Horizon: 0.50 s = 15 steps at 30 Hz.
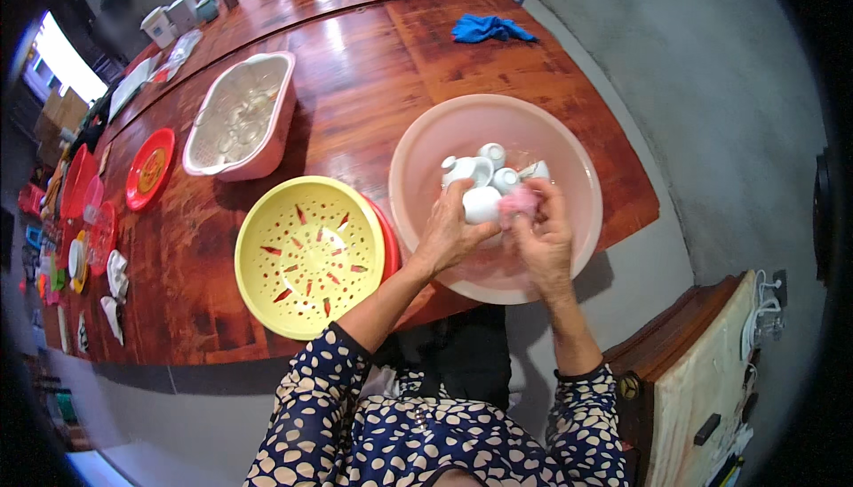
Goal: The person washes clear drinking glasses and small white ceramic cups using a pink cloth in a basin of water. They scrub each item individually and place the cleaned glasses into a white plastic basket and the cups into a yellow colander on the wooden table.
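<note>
A wide pink plastic basin (413, 145) stands near the right end of the wooden table, with several small white cups (468, 170) in it. Over the basin, my left hand (447, 231) grips a white cup (482, 205) by its side, fingers curled round it. My right hand (544, 236) pinches a pink cloth (519, 206) against that cup's right side; the hand is slightly blurred. Just left of my left forearm, a yellow colander (302, 260) with slots and round holes sits partly over a red container (388, 247).
Farther left stands a pink basket (283, 118) holding clear glassware. Beside it lies a red plate (145, 167). A blue cloth (490, 28) rests beyond the basin, near the table's right edge. Bottles and tubs line the far side; a wooden cabinet (684, 354) stands at my right.
</note>
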Motion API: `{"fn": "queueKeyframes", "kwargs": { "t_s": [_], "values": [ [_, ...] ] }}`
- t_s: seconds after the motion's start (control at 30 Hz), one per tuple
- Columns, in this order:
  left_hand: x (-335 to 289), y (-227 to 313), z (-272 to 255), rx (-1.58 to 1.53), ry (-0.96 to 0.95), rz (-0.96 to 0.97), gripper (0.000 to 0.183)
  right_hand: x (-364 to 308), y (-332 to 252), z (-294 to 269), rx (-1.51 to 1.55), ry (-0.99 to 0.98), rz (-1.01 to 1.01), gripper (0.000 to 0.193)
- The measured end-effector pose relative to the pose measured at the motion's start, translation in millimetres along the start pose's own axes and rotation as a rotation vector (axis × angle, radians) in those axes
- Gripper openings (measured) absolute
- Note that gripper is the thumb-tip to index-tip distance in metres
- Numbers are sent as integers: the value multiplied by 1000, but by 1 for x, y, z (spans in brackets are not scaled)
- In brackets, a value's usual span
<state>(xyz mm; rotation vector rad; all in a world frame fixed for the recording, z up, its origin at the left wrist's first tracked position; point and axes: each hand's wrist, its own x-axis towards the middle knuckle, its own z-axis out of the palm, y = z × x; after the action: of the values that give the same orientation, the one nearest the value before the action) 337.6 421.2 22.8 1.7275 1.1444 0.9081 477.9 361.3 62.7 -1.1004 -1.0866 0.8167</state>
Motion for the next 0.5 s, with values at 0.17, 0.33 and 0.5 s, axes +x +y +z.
{"fn": "queueKeyframes", "kwargs": {
  "t_s": [0.17, 0.33, 0.5],
  "values": [
    [-11, 10, 6, -52, 80, 106, 52, 5, 13, 10, -596, -171, -548, 27],
    [-13, 17, 3, 55, 45, 234, 53, 44, 23, 8, -354, -215, -217, 18],
    [-14, 9, 4, 63, 110, 209, 52, 38, 17, 9, -388, -254, -301, 19]
  ]
}}
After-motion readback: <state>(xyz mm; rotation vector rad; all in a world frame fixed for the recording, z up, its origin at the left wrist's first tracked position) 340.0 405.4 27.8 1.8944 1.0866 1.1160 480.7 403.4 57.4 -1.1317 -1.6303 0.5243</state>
